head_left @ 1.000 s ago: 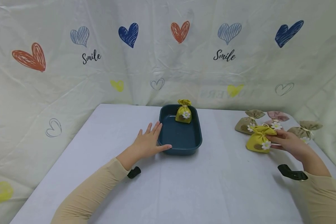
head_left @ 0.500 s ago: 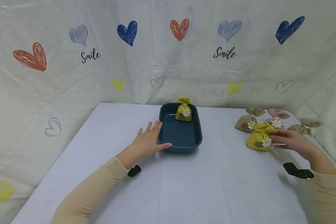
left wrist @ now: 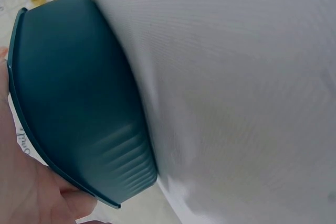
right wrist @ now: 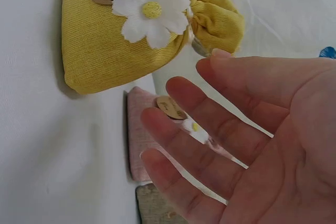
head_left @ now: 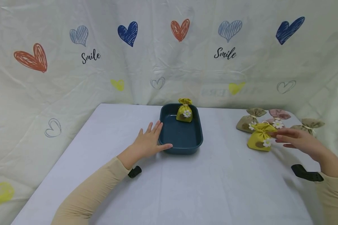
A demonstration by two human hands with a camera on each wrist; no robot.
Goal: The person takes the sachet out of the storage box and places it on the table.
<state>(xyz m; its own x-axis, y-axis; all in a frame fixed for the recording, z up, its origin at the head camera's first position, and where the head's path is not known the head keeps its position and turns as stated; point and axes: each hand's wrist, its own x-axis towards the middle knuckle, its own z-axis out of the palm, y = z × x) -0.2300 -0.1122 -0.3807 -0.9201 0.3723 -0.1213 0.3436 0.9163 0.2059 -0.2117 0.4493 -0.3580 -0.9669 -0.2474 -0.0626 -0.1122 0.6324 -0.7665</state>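
My left hand (head_left: 147,143) rests with spread fingers on the left rim of a dark teal rectangular basin (head_left: 200,134), its thumb along the near left corner. Inside, at the back, stands a yellow drawstring pouch (head_left: 181,117) with a white flower. A second yellow pouch (head_left: 254,141) stands upright on the table at the right. Just right of it is my right hand (head_left: 305,142), fingers loosely extended. In the right wrist view nothing lies in the palm, and the thumb and index fingertips are right by the neck of the yellow pouch (right wrist: 105,51).
Behind the right-hand yellow pouch stand a tan pouch (head_left: 243,123) and a pink pouch (head_left: 279,114). Another tan pouch (head_left: 311,123) is partly hidden by my right hand. A white table (head_left: 186,187) runs back to a printed curtain (head_left: 197,72).
My right hand has loosened from the yellow pouch and drawn back slightly to the right. The pouch stands in much the same place, and the left hand stays on the basin.
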